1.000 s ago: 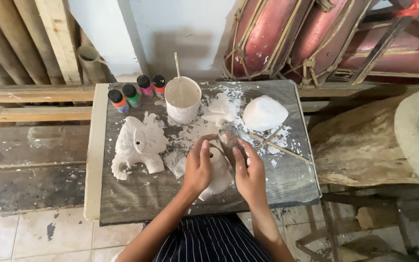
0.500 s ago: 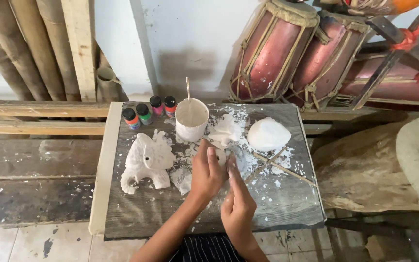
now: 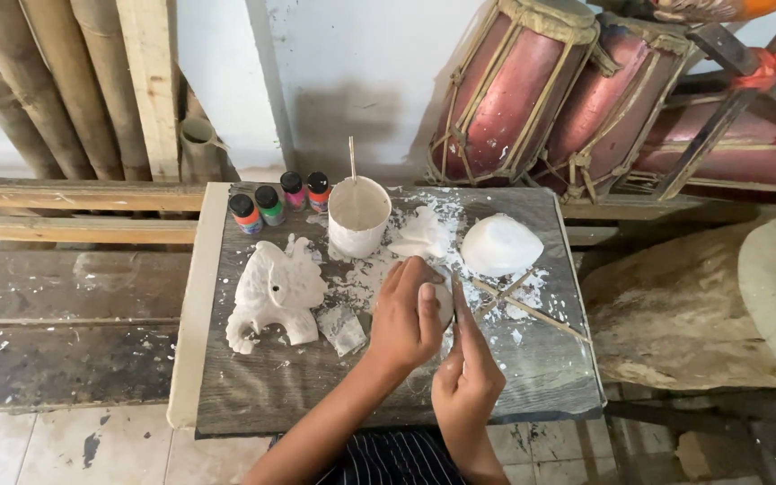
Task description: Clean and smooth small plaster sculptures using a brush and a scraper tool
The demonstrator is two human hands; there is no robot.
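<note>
The left hand [image 3: 406, 319] is cupping a small white plaster piece [image 3: 436, 301] at table [image 3: 253, 395] centre, fingers clamped on it. The right hand [image 3: 467, 377] (nearer, at its five o'clock) is pointing closed fingers toward it.

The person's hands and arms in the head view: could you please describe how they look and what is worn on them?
Both arms are bare as far as the picture shows, with no sleeves in view. The left hand and the right hand wear no gloves, and I can see no rings, watch or bracelets. Between the arms, at the bottom edge, shows a dark garment with thin white stripes.
</note>
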